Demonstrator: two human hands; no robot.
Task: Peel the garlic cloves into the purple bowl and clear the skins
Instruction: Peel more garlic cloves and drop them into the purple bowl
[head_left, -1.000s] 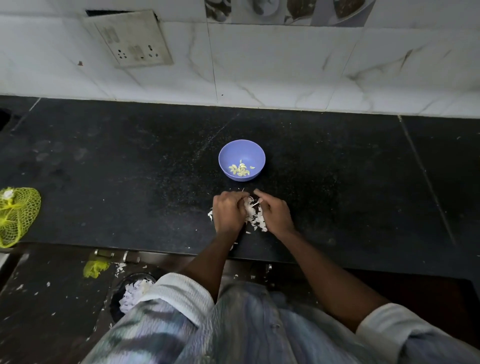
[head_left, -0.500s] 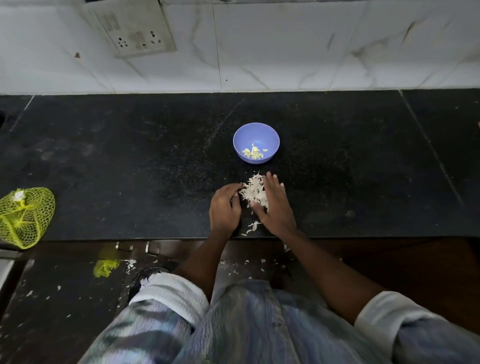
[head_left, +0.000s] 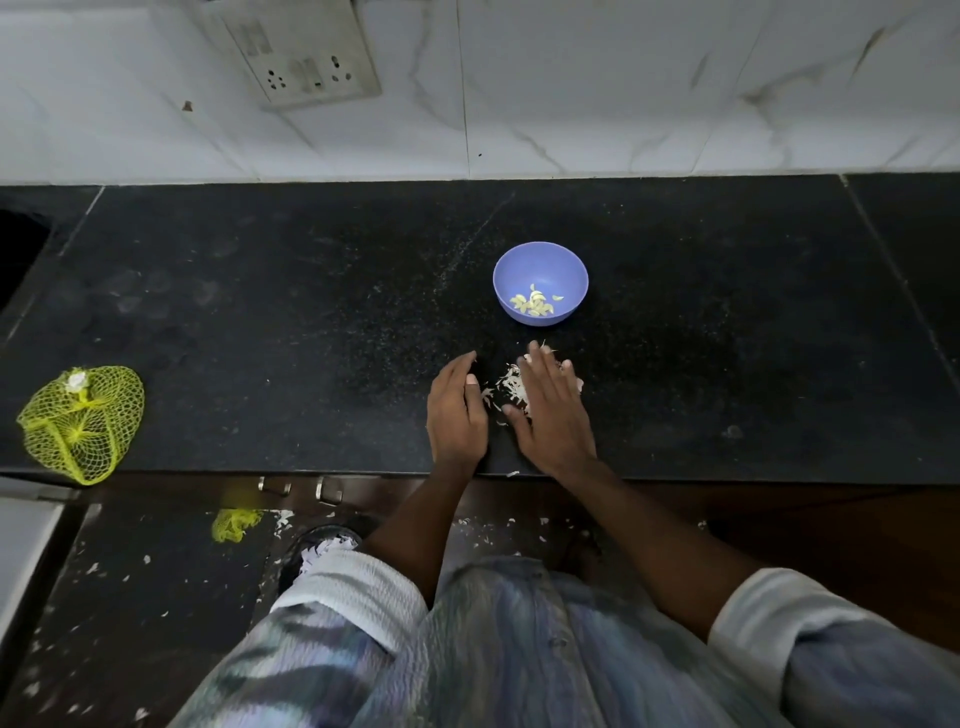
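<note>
The purple bowl (head_left: 540, 270) stands on the black counter and holds several peeled garlic cloves (head_left: 534, 304). Just in front of it lies a pile of white garlic skins (head_left: 508, 387). My right hand (head_left: 550, 410) lies flat over the right part of the pile with fingers straight. My left hand (head_left: 457, 410) stands on its edge at the left of the pile, fingers straight, thumb near the skins. Neither hand holds anything.
A yellow mesh bag (head_left: 80, 421) lies at the counter's left front. The counter's front edge (head_left: 727, 475) runs just behind my wrists. Below it, a round bin (head_left: 319, 545) with skins, a yellow scrap (head_left: 234, 522) and scattered skins lie on the floor. A wall socket (head_left: 301, 52) is above.
My hands have gone from curled around the skins to flat and straight, with the pile between them. The right hand now covers the pile's right side. The camera tilted down.
</note>
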